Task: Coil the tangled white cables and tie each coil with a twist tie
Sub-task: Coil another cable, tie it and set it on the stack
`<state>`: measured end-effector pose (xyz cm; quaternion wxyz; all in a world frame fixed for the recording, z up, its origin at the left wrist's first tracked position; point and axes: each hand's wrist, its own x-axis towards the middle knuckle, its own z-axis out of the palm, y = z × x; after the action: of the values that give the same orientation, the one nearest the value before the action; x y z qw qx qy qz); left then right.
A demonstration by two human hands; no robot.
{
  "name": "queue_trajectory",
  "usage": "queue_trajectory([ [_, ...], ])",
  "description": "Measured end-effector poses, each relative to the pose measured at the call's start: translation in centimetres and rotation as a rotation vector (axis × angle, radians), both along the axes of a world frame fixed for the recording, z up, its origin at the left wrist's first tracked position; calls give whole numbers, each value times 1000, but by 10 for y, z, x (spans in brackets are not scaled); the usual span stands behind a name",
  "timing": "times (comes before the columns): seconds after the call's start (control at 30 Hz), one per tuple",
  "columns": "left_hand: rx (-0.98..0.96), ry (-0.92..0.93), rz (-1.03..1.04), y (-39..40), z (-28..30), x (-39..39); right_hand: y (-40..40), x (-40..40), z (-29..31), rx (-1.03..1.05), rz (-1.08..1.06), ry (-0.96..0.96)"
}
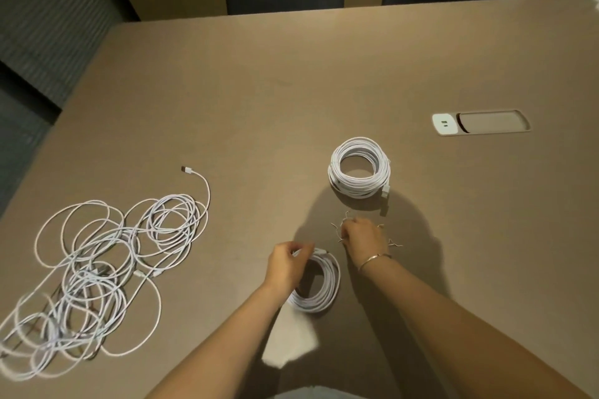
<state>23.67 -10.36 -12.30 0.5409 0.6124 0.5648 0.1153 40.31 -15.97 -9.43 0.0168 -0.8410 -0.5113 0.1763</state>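
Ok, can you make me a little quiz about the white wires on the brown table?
1. True or false: the left hand grips the small white cable coil near the table's front edge.
2. Where is the loose tangled pile of white cables? A) left side of the table B) beside the white power socket plate C) on a chair
3. Fill in: the right hand reaches into the scattered thin wire ____ ties.

Key: 1 true; 2 A; 3 twist. The stacked neat white cable coil sits farther back, untouched by either hand.
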Motion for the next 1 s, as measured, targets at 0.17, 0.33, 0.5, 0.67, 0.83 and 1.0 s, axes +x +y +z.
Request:
queue_trajectory([
  [0.17, 8, 21, 2, 0, -3, -2, 2, 7, 0, 46, -15, 163],
  [0.33, 1, 11, 7, 1, -7, -3, -3, 17, 2, 271, -294, 445],
  [0.5, -9, 0, 19, -2, -4, -2, -11, 21, 7, 488, -571, 806],
  [0.67, -9, -4, 7, -5, 1, -2, -24, 24, 21, 620, -691, 926],
  [0.83, 19, 10, -36, -5, 5, -3, -40, 24, 28, 680, -798, 1060],
  [1.0, 16, 11, -35, -4, 5, -3, -50, -1, 36, 569, -720, 1289],
])
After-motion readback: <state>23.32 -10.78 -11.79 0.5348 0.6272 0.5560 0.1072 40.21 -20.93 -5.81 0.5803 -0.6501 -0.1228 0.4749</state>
